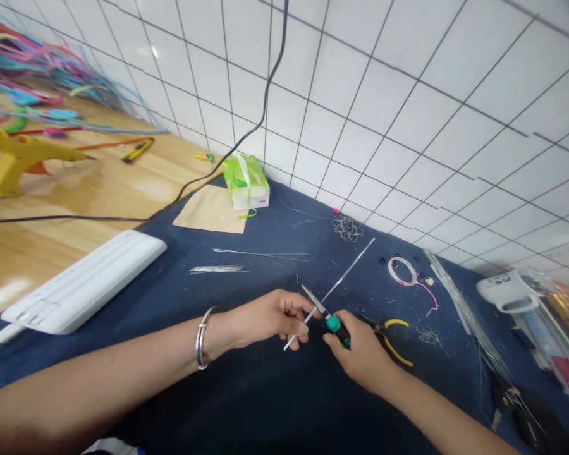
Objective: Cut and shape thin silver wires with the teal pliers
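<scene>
My left hand (291, 319), with a silver bangle at the wrist, pinches a slim bundle of straight silver wire (348, 272) near its lower end. The bundle slants up and to the right, away from me. My right hand (363, 347) is wrapped round pointed pliers (334, 323) with teal and black grips. Their metal jaws cross the wire close to my left fingertips; whether they bite on it I cannot tell. Short cut wires (218, 269) lie left of the hands, with longer thin wires (260, 254) just behind. Yellow-handled pliers (393, 341) rest beside my right hand.
A white power strip (85, 278) lies at left. Behind are a tissue pack (246, 180), brown paper (211, 210) and tangled wire (348, 229). A yellow glue gun (19, 158) sits on the wooden table. At right are a wire coil (402, 272) and a white mug (507, 291).
</scene>
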A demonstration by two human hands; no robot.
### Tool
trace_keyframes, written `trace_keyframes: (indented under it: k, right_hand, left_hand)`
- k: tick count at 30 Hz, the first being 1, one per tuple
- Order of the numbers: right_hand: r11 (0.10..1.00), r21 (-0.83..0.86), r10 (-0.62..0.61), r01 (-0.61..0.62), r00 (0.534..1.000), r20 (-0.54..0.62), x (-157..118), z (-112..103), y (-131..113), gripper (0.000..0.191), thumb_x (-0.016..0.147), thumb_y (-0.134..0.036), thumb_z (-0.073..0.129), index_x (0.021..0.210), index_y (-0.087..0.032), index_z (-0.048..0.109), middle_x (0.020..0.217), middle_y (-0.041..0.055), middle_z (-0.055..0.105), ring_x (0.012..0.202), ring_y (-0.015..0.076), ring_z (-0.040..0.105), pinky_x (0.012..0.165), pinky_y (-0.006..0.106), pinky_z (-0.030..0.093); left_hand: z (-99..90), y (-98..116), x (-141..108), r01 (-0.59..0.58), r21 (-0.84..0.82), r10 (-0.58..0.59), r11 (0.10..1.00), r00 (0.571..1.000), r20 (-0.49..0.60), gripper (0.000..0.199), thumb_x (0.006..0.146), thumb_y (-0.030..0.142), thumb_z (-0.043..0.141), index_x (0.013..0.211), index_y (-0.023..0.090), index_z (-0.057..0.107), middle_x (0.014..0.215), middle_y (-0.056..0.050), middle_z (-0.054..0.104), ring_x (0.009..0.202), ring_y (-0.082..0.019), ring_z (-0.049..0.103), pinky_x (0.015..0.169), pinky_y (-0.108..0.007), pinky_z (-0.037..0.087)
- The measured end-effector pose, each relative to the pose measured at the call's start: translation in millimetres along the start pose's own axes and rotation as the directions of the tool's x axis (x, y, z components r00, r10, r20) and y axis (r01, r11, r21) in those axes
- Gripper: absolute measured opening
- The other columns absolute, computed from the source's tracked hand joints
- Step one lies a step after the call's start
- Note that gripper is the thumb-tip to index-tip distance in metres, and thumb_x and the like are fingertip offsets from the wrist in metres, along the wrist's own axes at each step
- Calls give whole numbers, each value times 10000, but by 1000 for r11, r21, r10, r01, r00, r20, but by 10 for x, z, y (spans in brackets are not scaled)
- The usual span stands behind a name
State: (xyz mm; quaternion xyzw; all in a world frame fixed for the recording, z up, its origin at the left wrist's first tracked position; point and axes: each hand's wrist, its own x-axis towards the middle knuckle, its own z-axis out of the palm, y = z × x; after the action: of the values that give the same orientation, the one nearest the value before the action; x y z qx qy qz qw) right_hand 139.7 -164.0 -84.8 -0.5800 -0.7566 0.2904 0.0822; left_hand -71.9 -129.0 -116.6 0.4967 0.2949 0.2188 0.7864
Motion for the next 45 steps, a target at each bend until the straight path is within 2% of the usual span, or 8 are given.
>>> trace_keyframes:
  k: [6, 10, 16, 20, 24, 33, 39, 45]
  right_hand:
    - [996, -1, -91, 92, 996, 23, 39, -1, 59, 31, 782, -190, 465, 805, -199, 447, 722, -5, 524, 669, 139, 487, 625, 253, 359]
    - [995, 4, -102, 102, 993, 61, 53, 3, 83, 98, 745, -111, 437, 775, -205, 441, 669, -21, 496, 619, 128, 468, 585, 237, 346]
    - [989, -21, -145, 145, 989, -33, 13, 79, 115, 208, 696, -76, 464, 867, -194, 466, 812, 25, 535, 754, 160, 505, 703, 266, 378]
    - [991, 1, -131, 131, 991, 23, 44, 36, 104, 123, 728, -103, 453, 806, -197, 469, 725, -6, 525, 670, 135, 488, 630, 243, 365]
    - [996, 35, -85, 82, 990, 110, 88, -63, 91, 101, 741, -144, 477, 821, -197, 508, 681, -27, 529, 625, 120, 478, 593, 235, 349]
    - [987, 129, 60, -95, 967, 249, 60, -167, -18, 136, 705, -180, 542, 827, -203, 486, 735, -28, 525, 666, 120, 478, 595, 233, 354]
    - [988, 122, 59, -92, 967, 250, 40, -161, -36, 162, 723, -214, 550, 868, -200, 480, 780, -18, 529, 696, 126, 472, 612, 242, 356]
    - [998, 67, -12, 1, 987, 163, 47, -76, 20, 101, 763, -249, 527, 828, -198, 468, 717, -29, 498, 683, 129, 458, 620, 248, 344]
  left_hand:
    - [-16, -25, -3, 26, 17, -26, 1000, 1000, 12, 336, 741, 200, 617, 1075, 195, 583, 745, -15, 651, 579, -114, 603, 534, -221, 410]
    - [-20, -5, -12, 40, 22, -40, 999, 999, 12, 295, 736, 204, 625, 1029, 182, 604, 738, -14, 645, 579, -109, 593, 548, -228, 414]
    - [3, 42, -27, 78, 6, -78, 997, 997, 29, 314, 730, 199, 623, 1042, 178, 597, 715, -17, 646, 559, -108, 593, 495, -200, 367]
    - [-8, 51, -17, 68, 3, -69, 998, 997, 25, 308, 726, 198, 623, 1031, 168, 601, 699, -20, 643, 538, -105, 579, 490, -204, 360]
    - [-13, 56, -13, 70, -16, -69, 997, 997, 38, 322, 724, 193, 622, 1045, 167, 600, 705, -24, 640, 548, -110, 579, 515, -220, 385]
    - [14, 22, -10, 78, 11, -78, 997, 997, 26, 319, 718, 205, 629, 1034, 179, 602, 716, -21, 654, 554, -110, 594, 495, -200, 360]
    - [12, 17, -11, 71, 45, -72, 996, 997, 24, 344, 721, 226, 628, 1061, 184, 600, 720, -19, 656, 563, -110, 593, 490, -201, 354]
    - [-4, -1, -4, 67, 22, -68, 997, 997, 45, 343, 719, 202, 623, 1062, 178, 606, 718, -21, 651, 551, -106, 594, 485, -199, 351]
